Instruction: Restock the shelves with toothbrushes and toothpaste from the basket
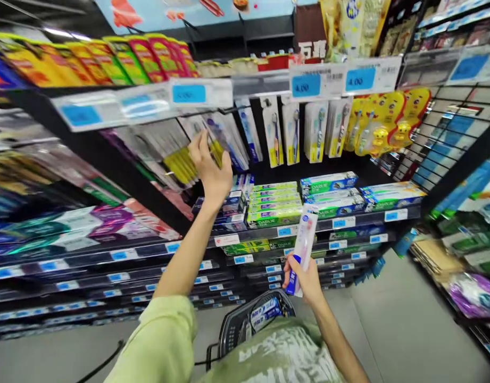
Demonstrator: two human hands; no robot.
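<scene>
My left hand [211, 165] reaches up to a row of hanging toothbrush packs [232, 135] with yellow and blue lower ends. Its fingers are stretched and the thumb stands apart; the fingertips overlap the front packs, and I cannot tell whether they touch them. Lower and to the right, my right hand [308, 279] is closed around the blue bottom end of a packaged toothbrush [307, 234], white and clear with a pinkish brush inside. The pack is held upright, tilted slightly to the right, in front of the shelf of toothpaste boxes [274, 213].
A dark shopping basket [229, 332] with blue-and-white boxes [264, 314] is below, partly hidden by my shirt. Single toothbrush packs [273, 130] and yellow cartoon-shaped packs [382, 125] hang to the right. A wire grid [448, 119] borders the shelf. Grey floor [388, 303] shows at right.
</scene>
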